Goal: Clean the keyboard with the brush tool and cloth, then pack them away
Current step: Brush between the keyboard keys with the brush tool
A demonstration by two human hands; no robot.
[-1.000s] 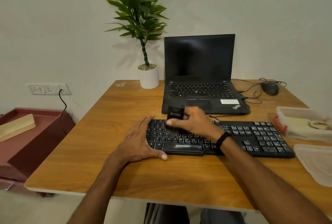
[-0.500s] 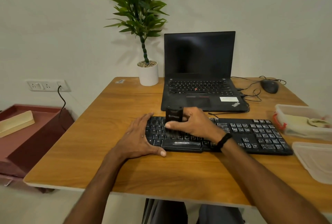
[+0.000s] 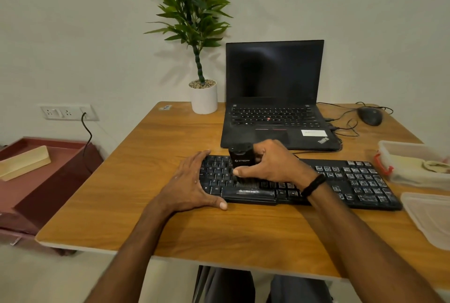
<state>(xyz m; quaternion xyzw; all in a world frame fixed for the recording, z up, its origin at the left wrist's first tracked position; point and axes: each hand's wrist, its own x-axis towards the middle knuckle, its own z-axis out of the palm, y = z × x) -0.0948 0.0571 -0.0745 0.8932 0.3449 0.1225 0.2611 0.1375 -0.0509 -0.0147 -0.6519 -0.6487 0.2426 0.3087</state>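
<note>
Cloth (image 3: 412,162) inside open plastic box (image 3: 399,143); lid (image 3: 431,216) beside.

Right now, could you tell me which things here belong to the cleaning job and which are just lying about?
For the job: black full-size keyboard, under the left hand; black block-shaped brush tool, gripped by the right hand; pale yellow cloth in the clear plastic box; clear plastic lid.
Lying about: open black laptop; dark corded mouse; green plant in white pot.
</note>
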